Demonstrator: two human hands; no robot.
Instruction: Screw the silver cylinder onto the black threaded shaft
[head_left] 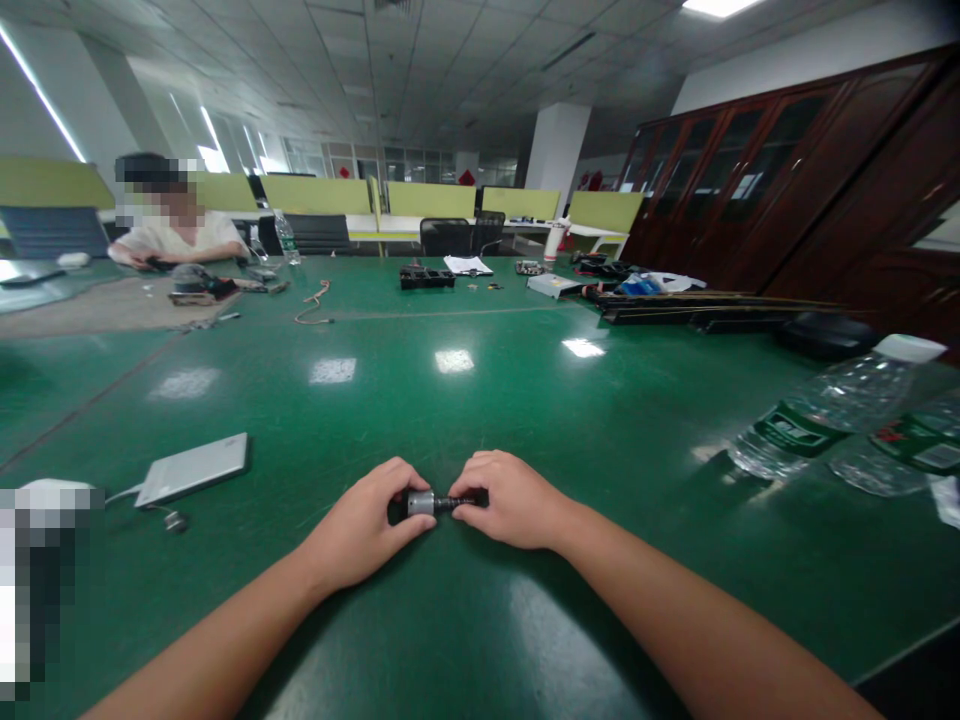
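Low over the green table [480, 400], near the middle of the view, is a small metal cylinder [421, 502] with a thin dark threaded shaft [448, 503] pointing right. My left hand [367, 525] closes round the cylinder, thumb below and fingers above and behind. The thumb and fingers of my right hand [510, 500] pinch the far end of the shaft, whose tip is partly hidden by them. The two hands face each other with a small gap between.
A silver flat device [193, 470] with a cable and a small metal piece [175, 521] lie at left. Water bottles [817, 420] stand at right. Farther back are a black tray [427, 277], papers [468, 265], dark rails [675, 308] and a seated person [180, 235].
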